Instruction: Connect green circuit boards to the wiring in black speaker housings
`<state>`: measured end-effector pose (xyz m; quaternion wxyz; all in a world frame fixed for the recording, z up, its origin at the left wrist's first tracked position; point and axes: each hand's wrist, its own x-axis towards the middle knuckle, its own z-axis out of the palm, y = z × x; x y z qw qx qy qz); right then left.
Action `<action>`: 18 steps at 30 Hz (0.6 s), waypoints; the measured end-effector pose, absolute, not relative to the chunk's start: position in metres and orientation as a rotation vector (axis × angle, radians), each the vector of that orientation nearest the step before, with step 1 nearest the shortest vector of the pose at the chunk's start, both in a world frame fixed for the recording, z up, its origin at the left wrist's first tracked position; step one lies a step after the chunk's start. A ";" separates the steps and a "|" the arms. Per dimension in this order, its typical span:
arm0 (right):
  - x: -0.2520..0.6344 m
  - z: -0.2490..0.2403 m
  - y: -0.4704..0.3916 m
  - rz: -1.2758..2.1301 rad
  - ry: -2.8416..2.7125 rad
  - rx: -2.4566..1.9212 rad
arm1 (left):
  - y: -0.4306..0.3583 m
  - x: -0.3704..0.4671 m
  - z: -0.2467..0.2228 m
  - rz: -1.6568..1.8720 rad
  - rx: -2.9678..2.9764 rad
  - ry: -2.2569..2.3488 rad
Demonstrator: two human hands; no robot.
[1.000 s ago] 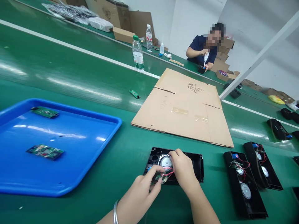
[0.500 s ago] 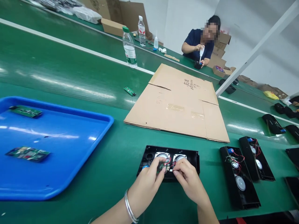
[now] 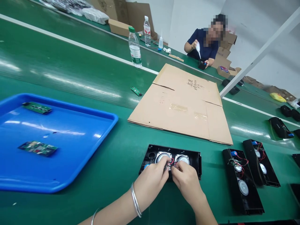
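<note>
A black speaker housing (image 3: 192, 156) lies open on the green bench in front of me, with two round silver speakers (image 3: 183, 159) in it and a blue cylindrical part (image 3: 146, 166) at its left end. Over the housing, my left hand (image 3: 156, 175) pinches a small circuit board, now mostly covered by the fingers. Close against it, my right hand (image 3: 186, 178) has thumb and fingertips closed on a small wire connector, which is hidden. Red and black wires (image 3: 172, 161) show between the two hands.
To the left is a blue tray (image 3: 91, 147) with two circuit boards (image 3: 38, 148). Flattened cardboard (image 3: 182, 103) lies beyond the housing, near a water bottle (image 3: 135, 51) and another board (image 3: 136, 91). More wired housings (image 3: 243, 184) stand right. Across the bench, a person (image 3: 202, 43) holds a white squeeze bottle.
My hands have come closer together, and the circuit board and white connector visible before are now covered by my fingers. The whole view has shifted slightly. The co-worker's squeeze bottle has tilted.
</note>
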<state>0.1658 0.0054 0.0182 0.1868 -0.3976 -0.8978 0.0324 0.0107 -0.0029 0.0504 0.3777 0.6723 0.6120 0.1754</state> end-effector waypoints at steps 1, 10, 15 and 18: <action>0.164 0.018 0.005 0.040 -2.535 -1.099 | -0.002 0.012 0.050 0.439 1.745 1.563; 0.166 0.008 0.002 0.411 -2.264 -1.164 | -0.002 0.000 0.041 0.626 1.721 1.357; 0.169 0.015 0.004 0.732 -2.211 -1.244 | -0.001 -0.009 0.035 0.651 1.777 1.156; 0.166 0.019 0.006 0.616 -2.337 -1.200 | -0.002 -0.009 0.034 0.695 1.737 1.155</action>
